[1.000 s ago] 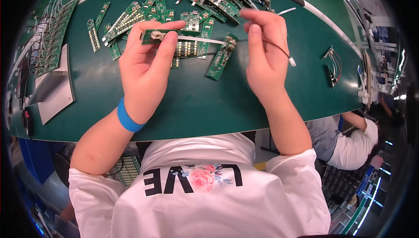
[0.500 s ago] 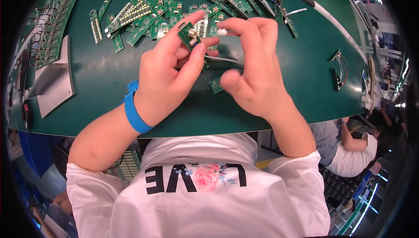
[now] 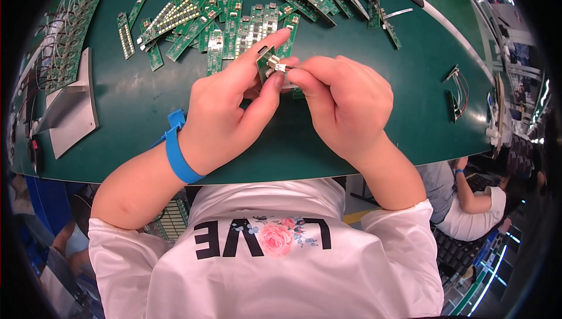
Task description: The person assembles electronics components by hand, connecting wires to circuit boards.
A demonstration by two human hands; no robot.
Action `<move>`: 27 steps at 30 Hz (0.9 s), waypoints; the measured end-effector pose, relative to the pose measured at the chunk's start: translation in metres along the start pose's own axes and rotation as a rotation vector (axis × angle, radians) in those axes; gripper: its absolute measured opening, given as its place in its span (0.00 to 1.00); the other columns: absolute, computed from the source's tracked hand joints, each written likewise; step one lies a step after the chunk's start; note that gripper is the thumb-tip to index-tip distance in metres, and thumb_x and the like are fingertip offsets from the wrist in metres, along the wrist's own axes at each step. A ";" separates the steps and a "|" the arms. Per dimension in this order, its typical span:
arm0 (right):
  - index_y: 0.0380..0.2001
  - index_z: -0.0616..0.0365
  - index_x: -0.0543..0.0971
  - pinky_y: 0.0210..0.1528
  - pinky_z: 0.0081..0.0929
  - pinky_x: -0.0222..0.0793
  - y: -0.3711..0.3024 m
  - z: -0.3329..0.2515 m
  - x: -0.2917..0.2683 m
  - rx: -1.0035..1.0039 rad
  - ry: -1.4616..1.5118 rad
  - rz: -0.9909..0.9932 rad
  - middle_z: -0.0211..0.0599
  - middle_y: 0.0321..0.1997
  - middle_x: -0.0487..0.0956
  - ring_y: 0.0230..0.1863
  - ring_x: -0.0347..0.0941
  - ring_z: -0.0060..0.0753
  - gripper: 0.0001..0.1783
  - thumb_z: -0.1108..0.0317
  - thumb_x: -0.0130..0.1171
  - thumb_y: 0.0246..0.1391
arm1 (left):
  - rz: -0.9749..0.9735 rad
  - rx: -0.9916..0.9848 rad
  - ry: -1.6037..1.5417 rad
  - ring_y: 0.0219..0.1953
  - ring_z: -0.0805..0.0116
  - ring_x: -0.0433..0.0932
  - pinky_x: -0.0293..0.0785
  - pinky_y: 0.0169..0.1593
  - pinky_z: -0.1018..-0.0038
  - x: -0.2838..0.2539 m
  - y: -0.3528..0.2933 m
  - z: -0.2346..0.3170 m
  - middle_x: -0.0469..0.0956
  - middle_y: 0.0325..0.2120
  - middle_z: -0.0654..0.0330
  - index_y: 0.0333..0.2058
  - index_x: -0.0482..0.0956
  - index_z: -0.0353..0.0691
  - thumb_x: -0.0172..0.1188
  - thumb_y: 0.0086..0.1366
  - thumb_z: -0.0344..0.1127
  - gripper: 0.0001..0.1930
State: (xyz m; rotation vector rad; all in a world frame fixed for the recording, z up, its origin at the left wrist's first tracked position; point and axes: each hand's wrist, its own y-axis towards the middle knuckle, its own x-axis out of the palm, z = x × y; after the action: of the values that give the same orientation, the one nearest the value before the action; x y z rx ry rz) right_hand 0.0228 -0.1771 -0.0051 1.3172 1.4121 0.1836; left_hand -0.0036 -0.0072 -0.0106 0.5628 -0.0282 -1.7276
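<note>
The right hand (image 3: 352, 101) is now just beside the circuit board (image 3: 264, 64), its white plug (image 3: 281, 68) against the board's face.

Was an electronics workshop: green counter (image 3: 134, 126) carried scattered circuit boards (image 3: 232, 26), wired panel (image 3: 82, 38) (another worker (image 3: 468, 218) nearby).

Bold black lettering (image 3: 253, 246) — a short word, upside down in this view — crosses the front of the person's white shirt (image 3: 293, 290), a pink rose (image 3: 276, 240) (with blue sprigs) set among the letters. Markings on the green circuit boards (image 3: 232, 26) are too small to read.
</note>
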 end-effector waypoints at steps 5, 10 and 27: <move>0.25 0.53 0.78 0.14 0.24 0.56 -0.004 0.002 0.000 -0.062 -0.072 0.031 0.27 0.14 0.71 0.13 0.65 0.27 0.07 0.67 0.66 0.41 | 0.037 0.076 -0.020 0.21 0.79 0.74 0.72 0.27 0.81 0.003 -0.002 -0.006 0.81 0.34 0.58 0.56 0.66 0.33 0.54 0.60 0.22 0.23; 0.27 0.54 0.78 0.14 0.23 0.53 -0.007 0.003 0.000 -0.112 -0.075 0.062 0.25 0.13 0.69 0.12 0.63 0.25 0.08 0.68 0.66 0.41 | 0.039 0.134 0.059 0.18 0.77 0.73 0.71 0.25 0.81 0.002 -0.002 -0.004 0.81 0.33 0.58 0.56 0.67 0.33 0.54 0.60 0.22 0.24; 0.24 0.51 0.78 0.17 0.24 0.63 -0.003 -0.004 -0.003 0.013 -0.006 -0.082 0.25 0.18 0.75 0.17 0.71 0.29 0.06 0.67 0.65 0.41 | 0.014 0.139 0.126 0.16 0.67 0.71 0.69 0.23 0.75 0.002 -0.003 -0.006 0.72 0.19 0.56 0.55 0.68 0.34 0.55 0.58 0.22 0.24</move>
State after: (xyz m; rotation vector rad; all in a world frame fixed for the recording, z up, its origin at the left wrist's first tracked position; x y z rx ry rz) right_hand 0.0171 -0.1781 -0.0040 1.2665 1.4615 0.1157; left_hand -0.0040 -0.0066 -0.0170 0.7709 -0.0632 -1.6821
